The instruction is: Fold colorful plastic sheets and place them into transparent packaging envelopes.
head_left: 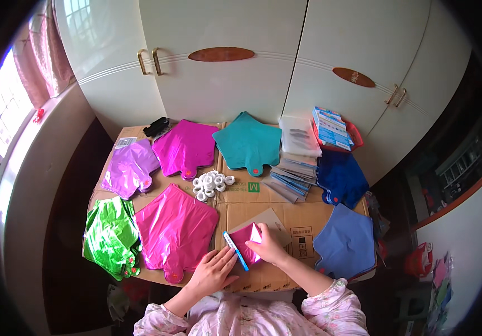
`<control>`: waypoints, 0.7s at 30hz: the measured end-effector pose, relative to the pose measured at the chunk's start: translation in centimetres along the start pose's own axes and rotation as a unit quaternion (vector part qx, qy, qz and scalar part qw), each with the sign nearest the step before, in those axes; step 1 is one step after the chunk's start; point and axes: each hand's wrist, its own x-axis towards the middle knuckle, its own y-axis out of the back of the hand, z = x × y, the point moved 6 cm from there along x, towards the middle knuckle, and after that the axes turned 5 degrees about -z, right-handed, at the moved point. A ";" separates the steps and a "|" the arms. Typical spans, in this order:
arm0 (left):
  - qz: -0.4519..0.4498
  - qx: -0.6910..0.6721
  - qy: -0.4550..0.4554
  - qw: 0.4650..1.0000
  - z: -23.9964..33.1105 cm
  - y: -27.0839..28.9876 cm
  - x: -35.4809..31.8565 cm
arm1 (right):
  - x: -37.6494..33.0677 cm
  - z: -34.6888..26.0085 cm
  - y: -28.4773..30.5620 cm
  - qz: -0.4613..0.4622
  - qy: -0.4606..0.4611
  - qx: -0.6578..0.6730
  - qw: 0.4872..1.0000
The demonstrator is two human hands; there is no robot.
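Note:
Near the front edge of the cardboard, my right hand (269, 247) pinches the right side of a folded magenta foil piece (243, 241). A narrow blue-and-white strip (236, 251) runs along its left edge, apparently part of a bag or card. My left hand (214, 273) lies flat with fingers stretched, its fingertips touching or just beside that strip. Under the foil and my right hand shows a greyish flat sheet (270, 217). Just left of my left hand rests a stack of flat pink star-shaped foil balloons (175, 229).
More flat foil balloon stacks lie around: green (109, 235), lilac (130, 168), purple (185, 147), teal (248, 141), dark blue (343, 178) and grey-blue (346, 242). White ribbon rolls (210, 183) sit mid-table. Fanned packets (292, 178) and a red basket (354, 137) stand back right.

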 end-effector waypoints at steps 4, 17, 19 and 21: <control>-0.015 0.004 -0.009 1.000 0.0 0.2 0.5 | 0.0 0.2 -0.1 0.006 0.000 -0.010 1.000; -0.042 0.006 -0.040 0.998 -0.5 -0.1 1.4 | 0.7 -1.6 0.0 -0.058 0.005 -0.100 0.993; -0.044 0.013 -0.044 0.998 -0.6 -0.3 1.5 | 0.7 -2.1 0.0 -0.072 -0.008 -0.134 0.988; -0.050 0.020 -0.047 0.997 -0.5 -0.3 1.6 | 0.7 -3.5 0.5 -0.090 -0.018 -0.192 0.977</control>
